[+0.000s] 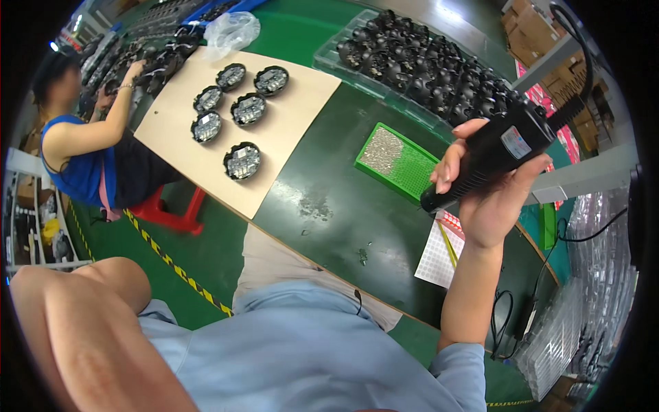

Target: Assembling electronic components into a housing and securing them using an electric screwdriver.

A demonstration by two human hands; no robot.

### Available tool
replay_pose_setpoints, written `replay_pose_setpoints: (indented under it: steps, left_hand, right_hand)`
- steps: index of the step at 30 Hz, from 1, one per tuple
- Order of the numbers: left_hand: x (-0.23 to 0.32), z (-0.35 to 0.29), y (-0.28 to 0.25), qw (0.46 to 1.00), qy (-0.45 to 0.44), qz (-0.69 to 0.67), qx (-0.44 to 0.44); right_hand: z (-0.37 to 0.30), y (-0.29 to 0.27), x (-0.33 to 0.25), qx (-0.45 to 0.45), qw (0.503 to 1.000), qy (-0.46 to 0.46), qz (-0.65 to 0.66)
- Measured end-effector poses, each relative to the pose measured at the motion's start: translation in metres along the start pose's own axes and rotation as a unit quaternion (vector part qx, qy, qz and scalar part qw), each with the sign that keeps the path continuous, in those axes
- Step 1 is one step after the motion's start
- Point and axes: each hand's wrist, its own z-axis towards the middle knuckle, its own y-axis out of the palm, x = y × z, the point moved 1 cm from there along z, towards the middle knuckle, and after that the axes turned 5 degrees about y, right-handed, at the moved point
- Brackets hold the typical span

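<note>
My right hand (495, 209) is raised over the right side of the green table, its fingers wrapped round a black electric screwdriver (504, 141). The tool's tip slants down to the left, and a coiled black cord leads up from its back end. Just beyond the tip lies a green tray (386, 180) with small metal screws (382, 151) gathered in its left part. My left arm (89, 343) is bent up at the lower left; its hand is outside the picture. Several round black housings with circuit boards (243, 161) lie on a beige board (206, 168).
A clear bin (328, 55) full of black round parts stands at the back. A sheet of round stickers (434, 257) with a yellow pen (447, 242) lies below my right hand. At the left a co-worker (79, 147) sits on a red stool (165, 211). Stacked clear trays (559, 350) stand at right.
</note>
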Motion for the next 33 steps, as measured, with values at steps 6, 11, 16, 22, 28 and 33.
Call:
replay_pose_setpoints:
  steps: [6,11,16,22,28,33]
  left_hand:
    - [0.013,-0.028,-0.008,0.999,-0.015,0.033,0.033]
    - [0.003,-0.044,-0.007,0.966,-0.047,0.247,0.065]
    - [-0.081,-0.078,-0.012,0.858,-0.097,0.505,0.015]
    - [-0.113,-0.105,0.0,0.843,-0.141,0.517,0.043]
    - [-0.122,-0.109,0.001,0.878,-0.115,0.453,0.106]
    - [-0.114,-0.109,0.012,0.889,-0.114,0.432,0.101]
  right_hand:
    - [0.002,0.003,0.005,-0.01,0.999,0.008,0.029]
    - [-0.007,0.006,0.007,-0.01,0.999,-0.019,0.032]
    - [-0.01,0.008,0.014,-0.038,0.997,-0.035,0.059]
    - [-0.027,0.006,0.019,-0.072,0.991,-0.053,0.103]
    - [-0.075,0.012,0.02,0.201,0.97,-0.099,-0.098]
    - [-0.134,0.052,-0.048,0.205,0.891,-0.264,-0.306]
